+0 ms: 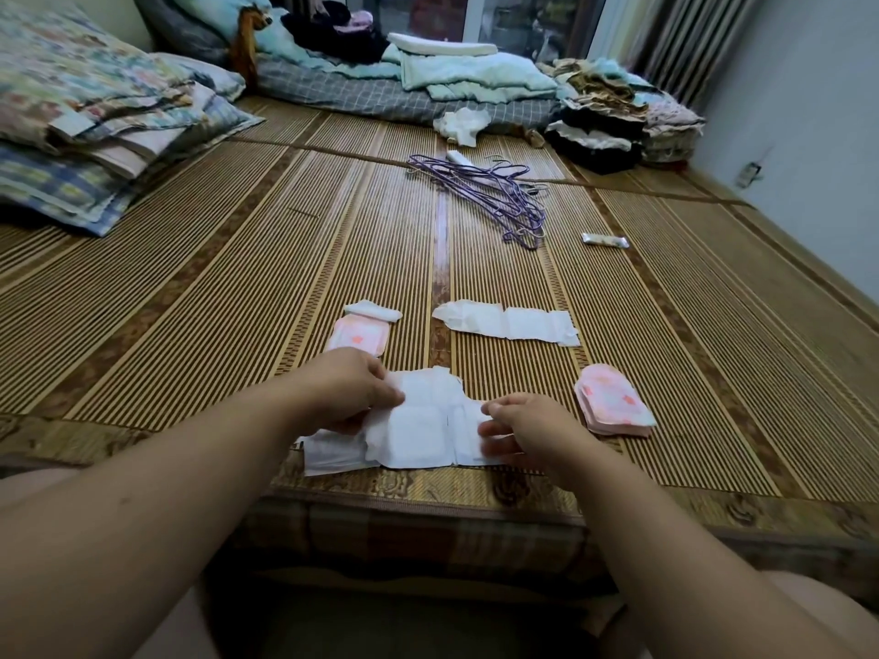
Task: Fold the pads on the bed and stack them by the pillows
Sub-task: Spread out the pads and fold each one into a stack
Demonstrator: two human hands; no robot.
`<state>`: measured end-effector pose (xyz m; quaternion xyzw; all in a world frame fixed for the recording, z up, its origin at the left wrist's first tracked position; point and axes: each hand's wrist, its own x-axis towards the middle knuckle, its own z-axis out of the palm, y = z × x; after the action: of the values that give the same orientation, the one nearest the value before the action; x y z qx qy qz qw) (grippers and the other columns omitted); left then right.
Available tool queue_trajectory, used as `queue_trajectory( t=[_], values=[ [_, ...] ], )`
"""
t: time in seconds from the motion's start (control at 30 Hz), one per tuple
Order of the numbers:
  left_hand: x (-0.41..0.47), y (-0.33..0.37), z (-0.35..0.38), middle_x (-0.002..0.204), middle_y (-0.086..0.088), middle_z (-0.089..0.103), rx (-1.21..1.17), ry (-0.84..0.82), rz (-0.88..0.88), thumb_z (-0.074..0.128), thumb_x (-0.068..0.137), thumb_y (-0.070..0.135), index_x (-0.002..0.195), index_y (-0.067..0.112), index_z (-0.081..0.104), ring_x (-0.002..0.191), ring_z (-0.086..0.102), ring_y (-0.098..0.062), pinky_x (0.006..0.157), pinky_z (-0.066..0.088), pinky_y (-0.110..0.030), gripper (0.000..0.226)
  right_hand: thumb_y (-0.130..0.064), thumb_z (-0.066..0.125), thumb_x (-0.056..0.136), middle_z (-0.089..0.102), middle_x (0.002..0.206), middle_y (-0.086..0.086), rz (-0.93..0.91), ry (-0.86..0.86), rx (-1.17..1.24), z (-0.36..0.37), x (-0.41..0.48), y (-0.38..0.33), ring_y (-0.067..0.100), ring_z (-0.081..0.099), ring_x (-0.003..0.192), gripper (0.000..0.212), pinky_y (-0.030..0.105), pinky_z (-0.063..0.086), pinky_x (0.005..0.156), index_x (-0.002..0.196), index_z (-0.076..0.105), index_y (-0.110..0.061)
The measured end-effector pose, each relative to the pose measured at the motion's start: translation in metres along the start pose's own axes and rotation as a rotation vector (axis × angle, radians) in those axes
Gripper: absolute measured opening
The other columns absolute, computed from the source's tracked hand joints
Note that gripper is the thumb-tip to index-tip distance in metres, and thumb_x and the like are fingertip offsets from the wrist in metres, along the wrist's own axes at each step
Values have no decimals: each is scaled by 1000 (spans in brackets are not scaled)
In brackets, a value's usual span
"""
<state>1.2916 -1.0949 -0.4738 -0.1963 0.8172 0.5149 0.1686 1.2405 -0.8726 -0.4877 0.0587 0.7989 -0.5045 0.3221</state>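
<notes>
A white unfolded pad lies near the front edge of the bamboo bed mat. My left hand pinches its left part, and my right hand pinches its right end. A second white pad lies stretched out further back. A folded pink pad with a small white folded piece behind it sits at the left. A small stack of folded pink pads lies right of my right hand. The pillows are piled at the far left.
Purple wire hangers lie mid-bed, with a small wrapped packet to their right. Folded bedding and stacked clothes line the far side. A wall runs along the right.
</notes>
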Motion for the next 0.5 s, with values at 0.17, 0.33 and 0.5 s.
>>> queue_trajectory(
  t=[0.17, 0.33, 0.5],
  values=[
    [7, 24, 33, 94, -6, 69, -100, -87, -23, 57, 93, 24, 98, 14, 62, 67, 71, -17, 57, 52, -27, 12, -16, 52, 96, 67, 100, 12, -60, 35, 21, -3, 1, 8, 25, 68, 84, 13, 29, 54, 60, 99, 64, -12],
    [14, 11, 18, 85, 0, 66, 144, 146, 71, 60, 90, 29, 94, 16, 67, 70, 59, -15, 53, 42, -24, 15, -18, 59, 91, 69, 92, 3, -157, 203, -113, -20, 3, 16, 14, 69, 70, 6, 26, 50, 52, 91, 65, -20],
    [17, -19, 2, 85, -10, 73, 519, 212, -14, 70, 76, 38, 81, 10, 74, 77, 66, -22, 70, 52, -35, 29, -21, 65, 85, 68, 108, 3, -146, 388, -514, -25, 16, 19, 15, 62, 86, 30, 28, 48, 69, 114, 67, -16]
  ],
)
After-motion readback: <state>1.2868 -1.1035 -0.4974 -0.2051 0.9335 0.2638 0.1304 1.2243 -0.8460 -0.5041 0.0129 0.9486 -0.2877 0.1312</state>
